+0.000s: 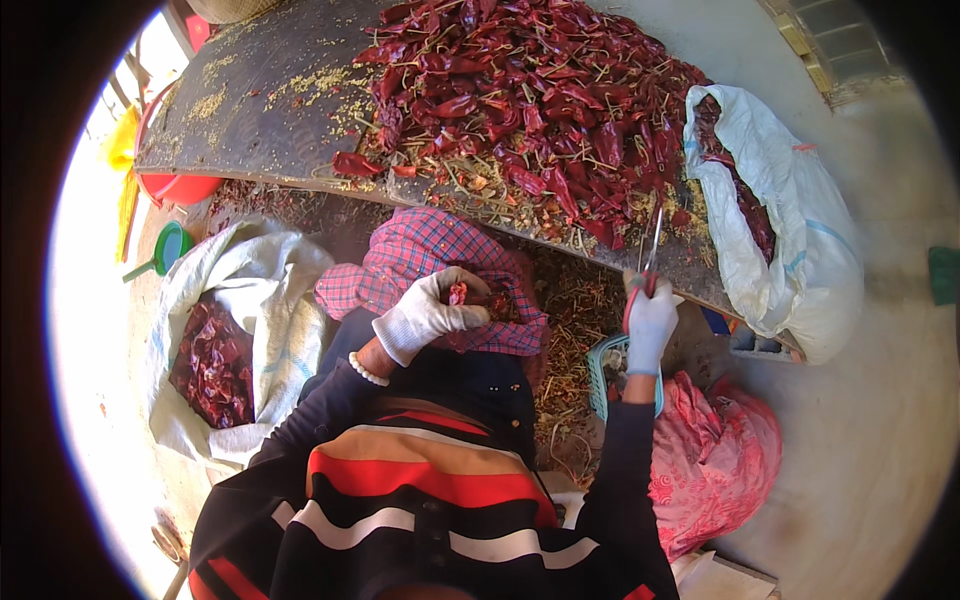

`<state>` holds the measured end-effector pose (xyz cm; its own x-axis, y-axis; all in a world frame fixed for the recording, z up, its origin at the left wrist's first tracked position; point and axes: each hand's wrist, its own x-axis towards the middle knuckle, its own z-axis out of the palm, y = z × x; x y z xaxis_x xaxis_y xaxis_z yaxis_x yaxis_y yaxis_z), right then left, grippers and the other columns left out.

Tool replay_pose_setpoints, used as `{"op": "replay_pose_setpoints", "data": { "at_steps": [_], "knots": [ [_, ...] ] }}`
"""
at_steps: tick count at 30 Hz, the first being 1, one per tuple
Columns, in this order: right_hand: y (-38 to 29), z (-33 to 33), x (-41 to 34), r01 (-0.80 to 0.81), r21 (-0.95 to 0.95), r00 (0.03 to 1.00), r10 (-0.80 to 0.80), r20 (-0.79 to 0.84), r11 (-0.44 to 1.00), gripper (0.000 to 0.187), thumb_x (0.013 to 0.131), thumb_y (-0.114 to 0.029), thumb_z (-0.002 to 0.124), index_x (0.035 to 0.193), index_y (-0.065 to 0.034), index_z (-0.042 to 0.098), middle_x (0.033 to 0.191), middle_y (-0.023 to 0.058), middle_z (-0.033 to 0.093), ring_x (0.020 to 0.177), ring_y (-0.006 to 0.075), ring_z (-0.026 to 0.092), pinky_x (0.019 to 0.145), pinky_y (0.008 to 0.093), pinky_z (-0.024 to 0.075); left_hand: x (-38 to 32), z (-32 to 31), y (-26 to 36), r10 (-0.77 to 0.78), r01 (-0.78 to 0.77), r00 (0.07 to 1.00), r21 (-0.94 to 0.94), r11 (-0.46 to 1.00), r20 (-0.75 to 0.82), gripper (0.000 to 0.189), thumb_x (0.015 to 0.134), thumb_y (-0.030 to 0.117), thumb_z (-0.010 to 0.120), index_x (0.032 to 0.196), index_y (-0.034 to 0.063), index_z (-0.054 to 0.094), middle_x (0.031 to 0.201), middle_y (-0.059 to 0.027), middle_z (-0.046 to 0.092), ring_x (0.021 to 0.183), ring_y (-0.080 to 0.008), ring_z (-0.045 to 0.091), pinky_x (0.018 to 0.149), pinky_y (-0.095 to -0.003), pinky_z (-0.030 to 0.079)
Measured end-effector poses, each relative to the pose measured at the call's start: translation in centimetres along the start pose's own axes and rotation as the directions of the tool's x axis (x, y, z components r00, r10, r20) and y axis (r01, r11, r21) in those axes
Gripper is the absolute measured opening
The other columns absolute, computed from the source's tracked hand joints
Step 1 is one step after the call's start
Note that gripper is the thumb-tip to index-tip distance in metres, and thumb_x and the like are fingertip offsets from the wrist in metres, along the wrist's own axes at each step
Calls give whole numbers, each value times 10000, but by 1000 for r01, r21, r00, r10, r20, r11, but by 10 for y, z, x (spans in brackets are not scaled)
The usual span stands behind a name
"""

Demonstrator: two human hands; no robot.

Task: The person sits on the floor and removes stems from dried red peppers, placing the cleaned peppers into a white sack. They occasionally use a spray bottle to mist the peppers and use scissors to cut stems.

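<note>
A large heap of dried red chili peppers (517, 97) with pale stems lies on a dark board table (247, 127) before me. In a white knit glove, my left hand (431, 311) is closed around a piece of dried red chili (457, 292), above a plaid cloth (435, 247) on my lap. My right hand (651, 322), also gloved, grips red-handled scissors (651, 281) at the table's front edge. Their metal blades point away from me, towards the heap, and look parted.
Open white woven sacks with dried chilies stand at left (262, 300) and right (810, 225). A light-blue plastic basket (598, 379) is below my right hand, beside a pink patterned cloth bundle (712, 465). Cut stems (570, 352) cover the floor. A green dipper (171, 244) lies far left.
</note>
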<state>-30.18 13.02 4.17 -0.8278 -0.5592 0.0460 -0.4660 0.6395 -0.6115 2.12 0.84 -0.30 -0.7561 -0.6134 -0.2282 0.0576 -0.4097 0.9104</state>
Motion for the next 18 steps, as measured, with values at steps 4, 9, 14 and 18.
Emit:
{"op": "replay_pose_setpoints", "data": {
  "at_steps": [4,9,14,18],
  "knots": [
    [65,-7,132,-9,-403,994,-38,-107,915,466,869,-462,764,1027,-28,696,1006,244,750,974,454,710,870,504,548,6,5,4,-56,52,998,-142,988,-25,253,941,179,762,1145,41,705,919,34,633,829,-50,542,756,-237,458],
    [55,5,158,241,-423,942,-315,-115,874,425,882,-400,783,1033,-11,705,1038,227,718,965,431,690,840,504,545,2,3,2,-46,40,998,-148,988,-40,237,992,222,698,1116,20,703,898,16,654,764,-66,556,706,-241,479],
    [-1,44,88,457,-193,887,-462,18,868,502,848,-335,850,1221,-31,707,1122,198,706,977,343,706,905,402,548,-5,1,7,-88,83,995,-110,990,-38,217,983,202,706,1098,17,711,900,11,651,777,-64,555,718,-249,483],
    [26,63,95,462,-68,883,-466,-55,884,303,897,-150,786,1159,-25,699,925,147,708,821,309,705,740,406,550,0,5,3,-44,42,999,-65,997,-31,210,976,183,712,1092,8,711,884,4,643,767,-73,554,712,-255,481]
  ]
}}
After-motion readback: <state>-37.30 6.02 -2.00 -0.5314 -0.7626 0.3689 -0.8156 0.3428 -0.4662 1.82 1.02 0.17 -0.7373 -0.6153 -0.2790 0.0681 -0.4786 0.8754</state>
